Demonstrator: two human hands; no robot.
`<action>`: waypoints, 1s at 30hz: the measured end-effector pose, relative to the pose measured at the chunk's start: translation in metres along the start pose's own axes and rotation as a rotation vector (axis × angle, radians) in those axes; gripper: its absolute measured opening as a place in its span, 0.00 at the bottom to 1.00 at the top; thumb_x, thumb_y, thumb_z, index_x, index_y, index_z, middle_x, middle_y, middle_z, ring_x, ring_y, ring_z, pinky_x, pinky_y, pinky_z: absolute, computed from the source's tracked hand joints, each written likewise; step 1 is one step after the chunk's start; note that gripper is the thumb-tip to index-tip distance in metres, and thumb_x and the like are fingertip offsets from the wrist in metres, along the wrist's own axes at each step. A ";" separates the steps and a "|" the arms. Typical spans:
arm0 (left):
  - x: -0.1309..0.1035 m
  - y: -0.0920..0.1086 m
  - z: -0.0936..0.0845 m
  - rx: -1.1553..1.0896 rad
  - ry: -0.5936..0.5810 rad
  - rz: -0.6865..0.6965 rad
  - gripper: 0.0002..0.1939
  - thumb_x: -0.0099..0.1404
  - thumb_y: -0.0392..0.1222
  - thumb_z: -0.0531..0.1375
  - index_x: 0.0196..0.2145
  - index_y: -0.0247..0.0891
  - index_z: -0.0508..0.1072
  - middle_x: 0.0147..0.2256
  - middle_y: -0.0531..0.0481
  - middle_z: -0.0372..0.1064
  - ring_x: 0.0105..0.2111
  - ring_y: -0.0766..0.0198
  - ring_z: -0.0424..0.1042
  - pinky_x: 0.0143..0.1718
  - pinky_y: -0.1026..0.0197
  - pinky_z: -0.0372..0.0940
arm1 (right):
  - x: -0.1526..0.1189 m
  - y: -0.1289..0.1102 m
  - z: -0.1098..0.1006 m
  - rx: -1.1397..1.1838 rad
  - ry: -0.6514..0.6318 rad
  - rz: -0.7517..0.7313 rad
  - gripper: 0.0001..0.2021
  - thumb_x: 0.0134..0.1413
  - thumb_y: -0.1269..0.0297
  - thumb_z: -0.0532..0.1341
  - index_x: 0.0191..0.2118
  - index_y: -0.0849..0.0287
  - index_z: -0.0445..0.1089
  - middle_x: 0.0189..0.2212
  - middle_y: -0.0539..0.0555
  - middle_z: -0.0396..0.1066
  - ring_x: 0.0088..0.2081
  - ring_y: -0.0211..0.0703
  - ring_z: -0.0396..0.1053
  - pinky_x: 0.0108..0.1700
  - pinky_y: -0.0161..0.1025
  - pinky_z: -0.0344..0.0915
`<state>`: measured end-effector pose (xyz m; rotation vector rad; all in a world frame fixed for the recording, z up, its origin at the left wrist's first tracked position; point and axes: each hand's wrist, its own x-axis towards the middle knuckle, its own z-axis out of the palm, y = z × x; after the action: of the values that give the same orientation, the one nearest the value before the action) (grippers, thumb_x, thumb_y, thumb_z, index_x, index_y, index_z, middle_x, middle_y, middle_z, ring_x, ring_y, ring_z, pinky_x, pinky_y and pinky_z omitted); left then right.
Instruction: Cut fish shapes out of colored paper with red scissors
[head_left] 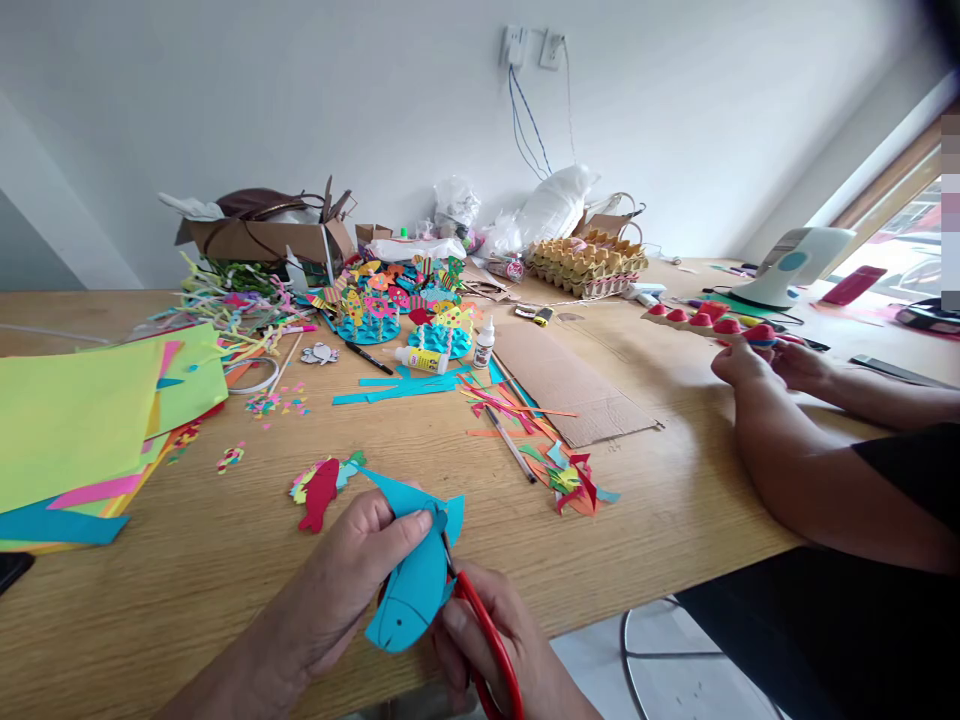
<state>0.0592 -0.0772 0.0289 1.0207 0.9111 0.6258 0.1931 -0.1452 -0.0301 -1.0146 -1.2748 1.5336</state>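
A blue paper fish [411,592], partly cut from its sheet, is pinched under the thumb of my left hand [360,555]. A drawn eye and head line show at its lower end. My right hand [487,620] is closed around red-handled scissors [491,640]. Their dark blades lie against the right edge of the blue paper; the tips are partly hidden by it. Just beyond my left hand, a red paper fish [321,495] lies on top of several other coloured paper cutouts on the table.
Coloured paper sheets [71,410] are stacked at left. Paper scraps [574,480], a pen [511,445], glue bottles [484,345] and cardboard [574,385] lie ahead. Finished fish decorations [367,310] stand behind. At right, another person's hands [750,362] hold a red-painted egg-carton strip [701,320].
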 end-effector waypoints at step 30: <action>0.004 -0.010 0.004 0.097 0.099 0.064 0.13 0.54 0.49 0.59 0.21 0.38 0.63 0.16 0.59 0.56 0.18 0.71 0.54 0.19 0.69 0.53 | -0.001 -0.013 0.010 0.015 0.089 0.011 0.29 0.51 0.36 0.47 0.19 0.59 0.56 0.11 0.46 0.53 0.14 0.31 0.49 0.18 0.30 0.47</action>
<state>0.0655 -0.0800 0.0189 1.1168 1.0063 0.6965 0.1860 -0.1476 -0.0154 -1.0700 -1.1964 1.4874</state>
